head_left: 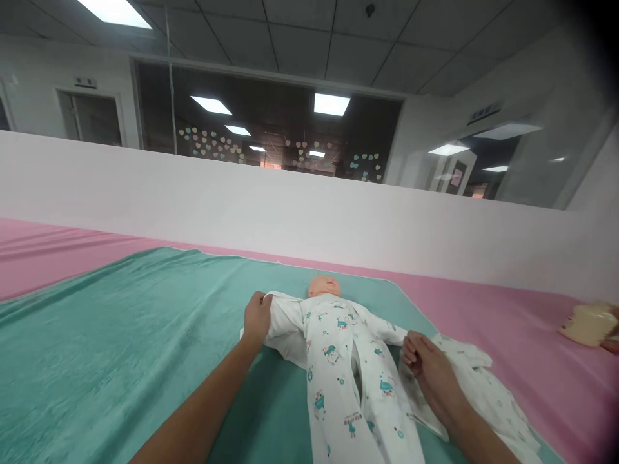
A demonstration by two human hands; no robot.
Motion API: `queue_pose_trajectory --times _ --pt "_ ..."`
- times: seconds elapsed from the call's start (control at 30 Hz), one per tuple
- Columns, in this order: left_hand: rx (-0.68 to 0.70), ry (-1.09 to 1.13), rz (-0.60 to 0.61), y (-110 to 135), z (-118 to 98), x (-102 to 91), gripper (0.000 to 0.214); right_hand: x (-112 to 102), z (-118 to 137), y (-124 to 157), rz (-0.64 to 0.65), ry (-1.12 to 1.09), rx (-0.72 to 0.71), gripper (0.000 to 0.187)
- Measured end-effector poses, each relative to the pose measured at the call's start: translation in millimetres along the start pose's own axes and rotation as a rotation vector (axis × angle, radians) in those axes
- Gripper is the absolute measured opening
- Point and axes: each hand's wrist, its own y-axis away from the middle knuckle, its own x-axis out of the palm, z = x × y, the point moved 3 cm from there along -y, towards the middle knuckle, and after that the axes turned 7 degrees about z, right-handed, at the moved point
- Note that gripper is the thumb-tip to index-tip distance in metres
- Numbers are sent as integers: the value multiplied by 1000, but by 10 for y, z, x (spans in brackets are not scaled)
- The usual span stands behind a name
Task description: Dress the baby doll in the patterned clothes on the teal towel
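Note:
A baby doll lies on its back, its bald head (325, 285) at the far end, dressed in a white printed romper (333, 367). The romper's front gapes at a slit along the legs. My left hand (257, 317) is closed on the cuff of the left-side sleeve (286, 314), stretching it outward. At the other sleeve's end (387, 330), my right hand (428, 357) has its fingers curled together at the cuff. White cloth spreads beneath the left-side sleeve. Under and beside my right forearm lies a loose white printed garment (476, 380).
A green blanket (145, 335) covers the pink sheet (464, 299). Behind rises a low white wall (271, 206) with glass above. At the right edge is a cream-coloured object (587, 324) with part of a person's hand beside it.

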Motion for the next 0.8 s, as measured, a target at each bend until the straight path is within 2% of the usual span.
queue_pose_trajectory --times 0.07,0.1,0.2,0.27,0.33,0.43,0.5,0.57,0.67,0.8 --pt "-45 70 0 -33 30 -39 25 -61 -19 -8 29 -26 28 35" --pt "-53 88 9 -47 37 -50 25 -65 -18 -4 34 30 38 35" --pt "-44 107 46 -60 25 -61 28 112 77 -7 90 240 16 33" --pt "8 7 107 -30 -25 -34 29 394 222 -67 186 327 -81 30" --pt "99 -248 200 33 -99 27 33 767 386 -190 333 453 -220 31" --pt "207 -644 317 147 -182 145 39 1353 536 -460 521 943 -421 36" --pt "228 -736 344 193 -201 197 37 1691 525 -647 683 1238 -454 40" --pt "227 -750 340 200 -190 217 38 1949 482 -800 815 1337 -440 41" --pt "204 -750 313 158 -126 196 38 2195 409 -929 971 1356 -385 43" --pt "150 -718 268 65 -21 108 32 2260 399 -993 1087 1322 -274 55"
